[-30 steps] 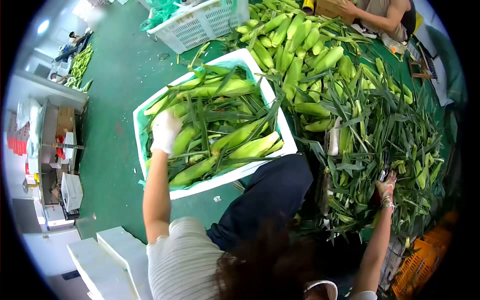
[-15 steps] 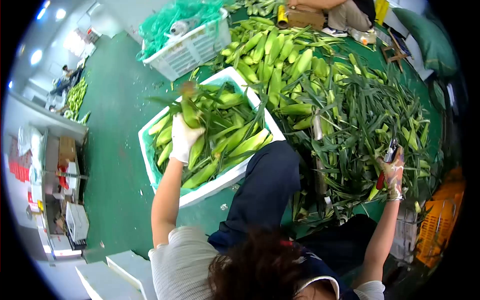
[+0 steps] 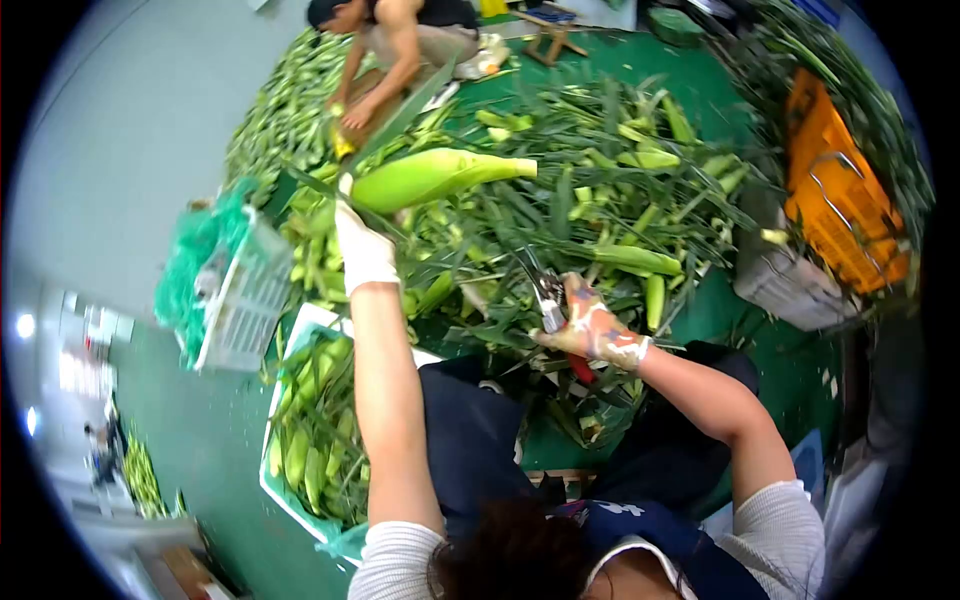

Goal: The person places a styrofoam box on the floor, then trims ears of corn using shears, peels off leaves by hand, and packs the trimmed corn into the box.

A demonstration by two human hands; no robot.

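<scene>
My left hand [image 3: 364,248], in a white glove, is closed around the leafy end of a corn ear [image 3: 430,180] in its green husk. The ear lies nearly level, its pale cut stalk end to the right. Long leaves hang about my fingers. In a patterned glove, my right hand [image 3: 598,328] grips pruning shears [image 3: 549,304] with a red handle, lower and to the right of the ear. The shears' blades point up, over a heap of stripped leaves [image 3: 560,220]. A white foam box [image 3: 268,465] of husked-on corn stands by my left arm.
A white crate [image 3: 232,315] with green netting stands at left. Across the heap, a co-worker [image 3: 400,45] bends over a pile of corn [image 3: 275,125]. An orange crate [image 3: 840,190] and a grey crate [image 3: 795,290] are at right. A small wooden stool [image 3: 550,40] stands behind.
My left hand has lifted the corn ear out of the foam box and swung it right, over the heap. My right hand has brought the shears inward. The view has turned right.
</scene>
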